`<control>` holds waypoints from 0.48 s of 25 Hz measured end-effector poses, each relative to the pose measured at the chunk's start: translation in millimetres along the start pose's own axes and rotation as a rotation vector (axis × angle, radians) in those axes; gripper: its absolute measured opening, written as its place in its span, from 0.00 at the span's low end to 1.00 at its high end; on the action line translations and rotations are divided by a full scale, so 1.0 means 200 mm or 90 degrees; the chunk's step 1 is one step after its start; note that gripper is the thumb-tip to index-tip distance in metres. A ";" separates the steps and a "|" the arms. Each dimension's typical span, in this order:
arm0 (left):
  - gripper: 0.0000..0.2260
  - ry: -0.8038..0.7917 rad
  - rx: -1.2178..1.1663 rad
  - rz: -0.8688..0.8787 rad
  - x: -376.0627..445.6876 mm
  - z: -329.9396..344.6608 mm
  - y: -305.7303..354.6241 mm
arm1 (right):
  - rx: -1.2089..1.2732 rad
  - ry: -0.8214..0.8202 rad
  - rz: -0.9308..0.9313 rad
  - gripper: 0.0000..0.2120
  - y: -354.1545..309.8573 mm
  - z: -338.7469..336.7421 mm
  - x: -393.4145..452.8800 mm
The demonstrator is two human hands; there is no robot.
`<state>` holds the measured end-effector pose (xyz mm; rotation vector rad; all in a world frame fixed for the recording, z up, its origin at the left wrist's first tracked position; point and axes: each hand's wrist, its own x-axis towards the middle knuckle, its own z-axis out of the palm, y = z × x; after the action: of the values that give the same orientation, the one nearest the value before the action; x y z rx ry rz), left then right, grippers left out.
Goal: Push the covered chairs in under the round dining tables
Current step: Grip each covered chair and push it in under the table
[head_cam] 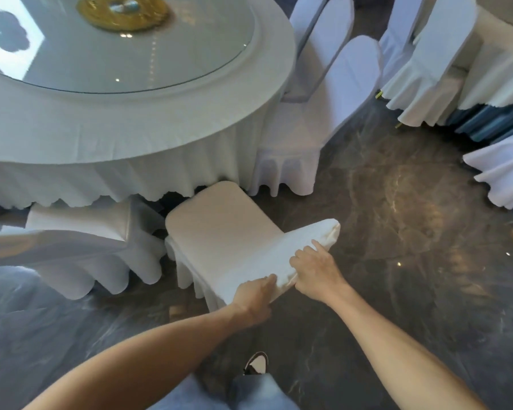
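A white-covered chair [219, 223] stands in front of me, its seat pointing at the round dining table [131, 122] with a white cloth. The seat's front edge sits just at the hem of the tablecloth. My left hand [253, 294] grips the near end of the chair's backrest top. My right hand [314, 267] lies on the same backrest top a little further along, fingers curled over the fabric. Both forearms reach out from the bottom of the view.
Another covered chair [71, 250] stands to the left, partly under the table. Two more [323, 113] stand at the table's right side. Further covered chairs [427, 69] ring a second table at top right. Dark marble floor [412, 217] lies open to the right. My shoe [255, 362] is below.
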<state>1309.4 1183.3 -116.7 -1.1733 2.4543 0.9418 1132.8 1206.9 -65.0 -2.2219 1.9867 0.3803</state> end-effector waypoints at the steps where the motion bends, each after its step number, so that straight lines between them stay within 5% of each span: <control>1: 0.17 0.004 -0.004 -0.002 -0.02 -0.05 -0.11 | 0.018 -0.008 0.001 0.09 -0.08 -0.03 0.07; 8: 0.24 0.007 -0.017 -0.015 -0.15 -0.43 -0.96 | 0.090 -0.065 0.017 0.11 -0.71 -0.27 0.58; 12: 0.18 0.080 -0.010 -0.003 -0.26 -0.67 -1.36 | 0.116 -0.062 0.043 0.13 -1.04 -0.36 0.88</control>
<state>1556.3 1001.4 -110.7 -1.2792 2.5438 0.9133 1363.8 1044.0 -57.8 -1.9938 1.9641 0.2955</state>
